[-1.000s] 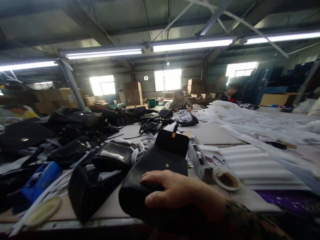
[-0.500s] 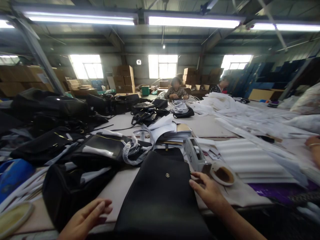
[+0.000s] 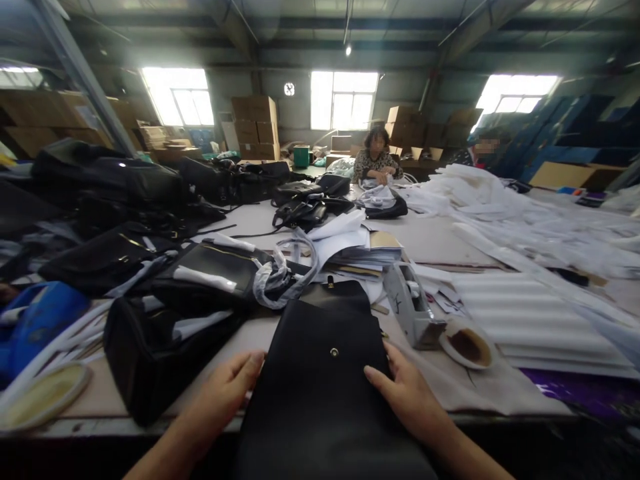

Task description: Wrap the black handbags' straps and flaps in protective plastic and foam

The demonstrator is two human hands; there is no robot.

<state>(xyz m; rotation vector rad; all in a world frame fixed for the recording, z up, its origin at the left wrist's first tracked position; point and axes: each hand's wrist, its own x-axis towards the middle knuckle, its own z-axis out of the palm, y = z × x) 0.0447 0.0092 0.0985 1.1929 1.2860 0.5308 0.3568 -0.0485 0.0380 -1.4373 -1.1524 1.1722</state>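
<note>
A black leather-look bag (image 3: 320, 407) with a small round metal stud on its front lies before me, its lower end over the table's front edge. My left hand (image 3: 235, 380) is closed at the bag's left edge, thumb along the side and most fingers hidden. On the opposite edge, my right hand (image 3: 400, 383) grips with its thumb on the front face and its fingers partly behind. The bag's flap (image 3: 333, 293) is spread away from me at the far end, with a small metal clasp at its tip.
A grey tape dispenser (image 3: 410, 310) and a shallow round dish (image 3: 466, 343) stand to the right, near stacked white foam sheets (image 3: 535, 320). More black bags (image 3: 210, 267) crowd the left, beside a blue object (image 3: 45, 320). Across the table sits a co-worker (image 3: 377, 160).
My left hand has moved right and up, from beside the bag to its left edge. My right hand has closed around the right edge. The view has tilted down.
</note>
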